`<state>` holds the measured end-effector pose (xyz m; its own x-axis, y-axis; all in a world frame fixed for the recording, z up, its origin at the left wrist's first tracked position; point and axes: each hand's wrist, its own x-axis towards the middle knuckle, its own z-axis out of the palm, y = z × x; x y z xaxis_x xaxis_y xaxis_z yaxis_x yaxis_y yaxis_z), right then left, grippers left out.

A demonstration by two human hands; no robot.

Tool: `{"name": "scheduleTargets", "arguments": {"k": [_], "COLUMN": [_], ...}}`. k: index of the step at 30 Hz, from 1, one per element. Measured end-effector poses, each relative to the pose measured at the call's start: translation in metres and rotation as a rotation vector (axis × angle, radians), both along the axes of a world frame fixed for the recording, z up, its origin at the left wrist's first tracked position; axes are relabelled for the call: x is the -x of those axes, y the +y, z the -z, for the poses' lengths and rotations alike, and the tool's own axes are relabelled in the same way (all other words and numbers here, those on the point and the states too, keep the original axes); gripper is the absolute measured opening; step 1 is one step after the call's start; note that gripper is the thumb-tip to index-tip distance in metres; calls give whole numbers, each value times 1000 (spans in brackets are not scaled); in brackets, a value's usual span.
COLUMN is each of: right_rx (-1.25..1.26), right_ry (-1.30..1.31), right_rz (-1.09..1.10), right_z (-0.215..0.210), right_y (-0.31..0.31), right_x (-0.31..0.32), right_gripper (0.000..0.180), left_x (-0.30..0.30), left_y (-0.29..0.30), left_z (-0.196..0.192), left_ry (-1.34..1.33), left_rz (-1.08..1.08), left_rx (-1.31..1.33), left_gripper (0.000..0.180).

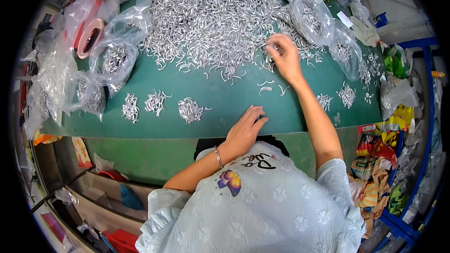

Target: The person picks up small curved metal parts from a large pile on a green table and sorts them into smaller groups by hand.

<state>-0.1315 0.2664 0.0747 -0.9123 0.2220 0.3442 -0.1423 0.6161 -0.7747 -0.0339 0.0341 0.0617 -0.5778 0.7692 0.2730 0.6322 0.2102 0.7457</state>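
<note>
A large heap of small curved silvery metal pieces [211,14] covers the far middle of the green table [159,75]. At the heap's near right edge is my right hand [287,61], its fingers curled toward the thumb with metal pieces showing between them. My left hand [244,130] rests at the table's near edge, fingers bent and closed; what lies under them is mostly hidden. A few loose pieces [266,85] lie between my hands. Left of my left hand sit small piles, the closest a rounded pile [190,110].
Clear plastic bags of metal pieces [115,61] stand at the left, with a pink oval-framed object [90,38] beside them. More filled bags [313,18] lie at the far right. Small piles [347,95] sit right of my forearm. A blue rack [429,103] stands beyond the table's right side.
</note>
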Motion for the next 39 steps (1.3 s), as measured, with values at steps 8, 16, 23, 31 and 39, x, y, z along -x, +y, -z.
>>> {"name": "scheduleTargets", "arguments": {"k": [8,16,23,31,39], "right_rx": [-101,-428,459,-41,-543], "right_ry": [-154,-147,-159,-203,-116], "right_rz": [96,3,95,55,127], "right_z": [-28,-2,-11,-25,-10], "right_y": [23,-19,5,4,-32], "right_x": [-55,-69,-55,-62,-63], "right_gripper": [33,42,31,31,13], "left_x": [-2,5,-2,5,8], "left_y": [-4,-27,-37,-25,-23], "left_z": [-6,-22,-27,-26,-29], "left_ry": [-369,-324,-60,-69,-72], "left_rz": [-327,-421,-173,-151,-132], "left_rx": [-380,-206,97,78,43], "left_gripper": [42,44,46,36,37]}}
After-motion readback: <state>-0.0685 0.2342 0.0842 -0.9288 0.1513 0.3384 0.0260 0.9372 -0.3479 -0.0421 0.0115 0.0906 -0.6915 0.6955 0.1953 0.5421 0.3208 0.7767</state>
